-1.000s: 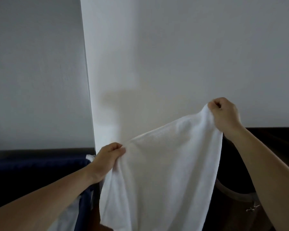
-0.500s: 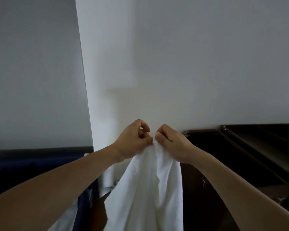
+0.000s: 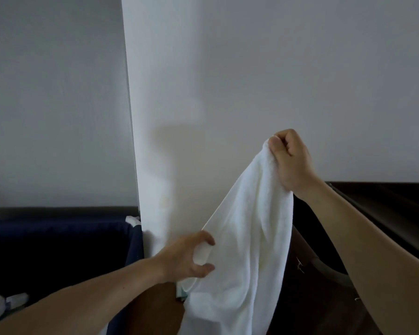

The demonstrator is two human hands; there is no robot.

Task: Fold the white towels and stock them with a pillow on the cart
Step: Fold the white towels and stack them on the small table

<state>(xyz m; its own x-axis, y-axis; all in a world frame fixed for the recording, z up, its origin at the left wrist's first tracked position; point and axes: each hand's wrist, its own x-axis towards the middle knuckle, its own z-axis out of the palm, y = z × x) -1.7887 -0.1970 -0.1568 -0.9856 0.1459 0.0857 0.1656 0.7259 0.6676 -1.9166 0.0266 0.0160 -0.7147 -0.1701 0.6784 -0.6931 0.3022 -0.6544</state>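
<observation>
Wall (image 3: 276,68) behind towel (image 3: 247,226), lengthwise near-vertical

Navy bin (image 3: 58,240) left, crumpled white cloths (image 3: 0,307) inside.

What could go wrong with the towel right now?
The right hand holds the towel up by its bunched top alone, so it might slip and drop. The left hand curls only loosely round the side edge; if it grabs crooked, the fold may come out uneven. The towel's bottom hangs out of view, so it could be brushing something dirty below, though I cannot see that.
</observation>
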